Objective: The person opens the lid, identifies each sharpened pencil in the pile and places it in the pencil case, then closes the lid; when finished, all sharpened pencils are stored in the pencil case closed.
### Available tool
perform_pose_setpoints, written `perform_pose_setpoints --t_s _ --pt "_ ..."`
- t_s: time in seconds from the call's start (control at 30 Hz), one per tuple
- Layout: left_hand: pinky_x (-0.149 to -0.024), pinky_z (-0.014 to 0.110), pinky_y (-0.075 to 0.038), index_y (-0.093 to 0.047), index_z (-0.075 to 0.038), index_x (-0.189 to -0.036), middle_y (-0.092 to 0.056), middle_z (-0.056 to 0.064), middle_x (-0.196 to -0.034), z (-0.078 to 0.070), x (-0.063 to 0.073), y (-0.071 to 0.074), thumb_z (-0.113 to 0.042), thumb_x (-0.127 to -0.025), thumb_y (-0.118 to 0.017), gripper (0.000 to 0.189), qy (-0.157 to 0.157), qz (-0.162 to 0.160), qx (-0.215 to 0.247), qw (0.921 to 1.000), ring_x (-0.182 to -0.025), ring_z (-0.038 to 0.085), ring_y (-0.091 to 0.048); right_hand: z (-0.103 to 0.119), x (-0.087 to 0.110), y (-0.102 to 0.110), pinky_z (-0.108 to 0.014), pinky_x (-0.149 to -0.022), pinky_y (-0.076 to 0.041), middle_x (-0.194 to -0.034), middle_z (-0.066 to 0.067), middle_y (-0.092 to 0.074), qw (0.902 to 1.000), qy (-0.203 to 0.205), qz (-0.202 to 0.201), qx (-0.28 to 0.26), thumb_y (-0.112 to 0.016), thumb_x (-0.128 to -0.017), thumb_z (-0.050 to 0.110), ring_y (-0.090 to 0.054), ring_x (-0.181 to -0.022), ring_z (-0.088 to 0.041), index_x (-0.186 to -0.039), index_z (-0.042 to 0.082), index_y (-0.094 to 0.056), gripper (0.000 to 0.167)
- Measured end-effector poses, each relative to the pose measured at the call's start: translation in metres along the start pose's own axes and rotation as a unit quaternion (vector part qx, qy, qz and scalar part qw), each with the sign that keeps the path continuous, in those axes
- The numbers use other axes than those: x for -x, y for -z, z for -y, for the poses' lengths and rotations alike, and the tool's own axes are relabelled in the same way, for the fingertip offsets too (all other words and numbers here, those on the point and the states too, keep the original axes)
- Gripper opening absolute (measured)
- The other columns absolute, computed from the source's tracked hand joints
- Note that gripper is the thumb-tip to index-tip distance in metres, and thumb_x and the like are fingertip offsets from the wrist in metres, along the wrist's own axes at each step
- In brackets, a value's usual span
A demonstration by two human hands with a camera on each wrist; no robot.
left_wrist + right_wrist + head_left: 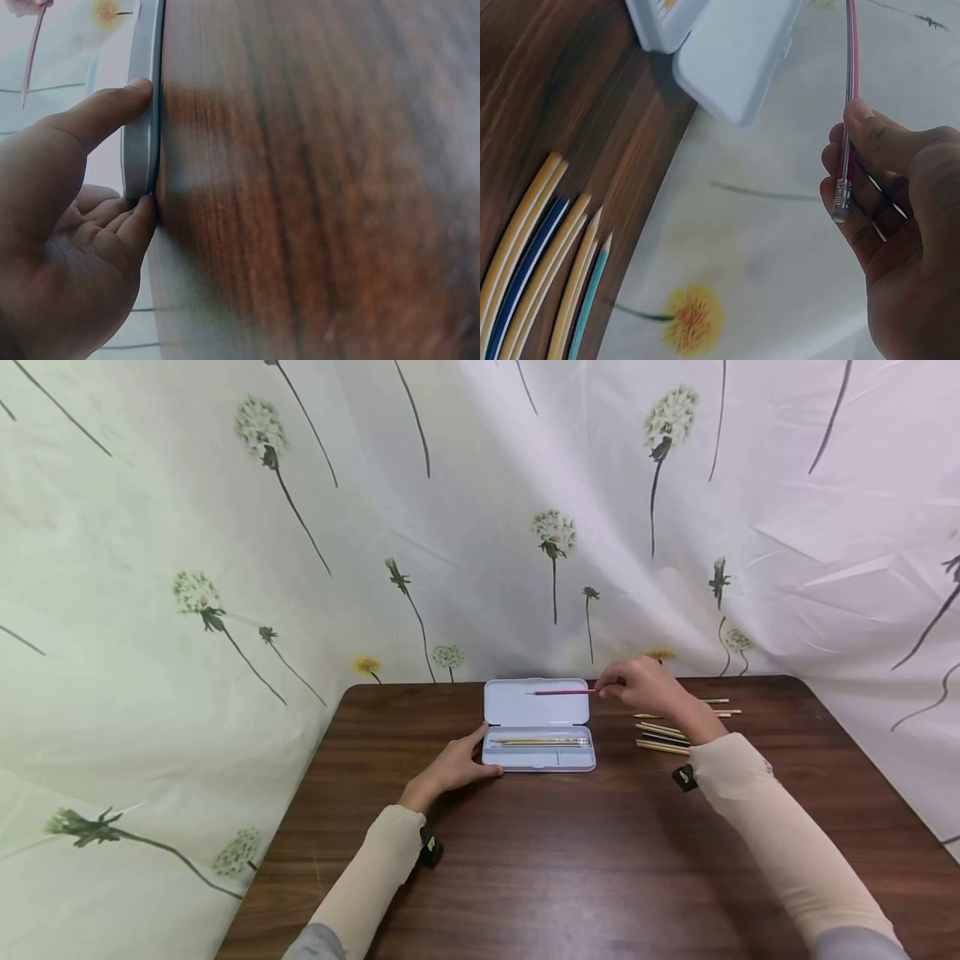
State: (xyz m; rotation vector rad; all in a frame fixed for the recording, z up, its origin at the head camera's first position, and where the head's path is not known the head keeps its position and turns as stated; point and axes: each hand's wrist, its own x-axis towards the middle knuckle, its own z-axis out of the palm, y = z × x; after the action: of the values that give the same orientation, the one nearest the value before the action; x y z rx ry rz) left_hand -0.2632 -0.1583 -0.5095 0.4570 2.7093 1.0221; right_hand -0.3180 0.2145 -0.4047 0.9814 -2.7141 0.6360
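A white pencil case [538, 765] lies open on the table, its lid [536, 710] tipped back at the far side. Several pencils [536, 742] are in its rear compartment. My left hand [456, 763] holds the left end of the case, thumb on the front side and fingers round the end. Above the lid, a red pencil [566, 692] is pinched by my right hand [637, 683]. Its sharpened tip points left. The right wrist view shows the pencil's silver ferrule and eraser end [841, 201] below my thumb.
Several loose pencils, yellow [517, 225], dark blue [526, 274] and green [591, 296], lie on the brown wooden table [525, 860] to the right of the case. Behind the table's far edge hangs a white curtain [480, 527] printed with dandelions.
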Motion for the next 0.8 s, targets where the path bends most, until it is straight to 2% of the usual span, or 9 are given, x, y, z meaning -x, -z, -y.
perform_pose_setpoints --t_s 0.2,0.43,0.57,0.8 --pt "-0.126 0.049 -0.036 -0.023 -0.011 -0.171 -0.034 0.015 -0.173 -0.002 0.001 0.001 -0.039 -0.096 -0.081 0.099 0.005 -0.002 0.001 1.0 -0.158 0.03 -0.038 0.014 -0.015 -0.016 -0.042 -0.077 -0.058 -0.096 -0.004 -0.08 0.9997 0.023 0.002 0.01 -0.078 -0.094 0.001 -0.07 -0.085 -0.02 -0.095 0.009 -0.084 0.01" --pt "-0.126 0.05 -0.037 -0.024 -0.012 -0.171 -0.037 0.014 -0.172 -0.003 0.002 0.001 -0.038 -0.096 -0.081 0.098 0.004 -0.004 0.004 1.0 -0.157 0.03 -0.04 0.028 -0.023 -0.034 -0.041 -0.076 -0.059 -0.092 -0.003 -0.08 0.9989 0.045 0.01 -0.01 -0.076 -0.096 0.001 -0.071 -0.084 -0.018 -0.093 0.008 -0.084 0.011" --pt "-0.126 0.05 -0.037 -0.022 -0.014 -0.172 -0.04 0.014 -0.171 -0.002 0.001 0.001 -0.037 -0.096 -0.081 0.099 -0.001 0.0 0.004 1.0 -0.156 0.03 -0.041 0.028 -0.027 -0.048 -0.04 -0.077 -0.058 -0.093 -0.002 -0.08 0.9988 0.037 0.019 -0.025 -0.075 -0.094 -0.002 -0.069 -0.085 -0.017 -0.092 0.009 -0.084 0.014" --pt "-0.125 0.05 -0.038 -0.024 -0.009 -0.171 -0.039 0.018 -0.17 -0.002 0.002 0.001 -0.038 -0.096 -0.081 0.098 0.001 -0.003 0.001 1.0 -0.156 0.031 -0.042 0.024 -0.028 -0.075 -0.04 -0.078 -0.059 -0.096 0.0 -0.08 0.9986 0.015 0.033 -0.039 -0.076 -0.096 0.002 -0.07 -0.086 -0.015 -0.093 0.013 -0.084 0.014"
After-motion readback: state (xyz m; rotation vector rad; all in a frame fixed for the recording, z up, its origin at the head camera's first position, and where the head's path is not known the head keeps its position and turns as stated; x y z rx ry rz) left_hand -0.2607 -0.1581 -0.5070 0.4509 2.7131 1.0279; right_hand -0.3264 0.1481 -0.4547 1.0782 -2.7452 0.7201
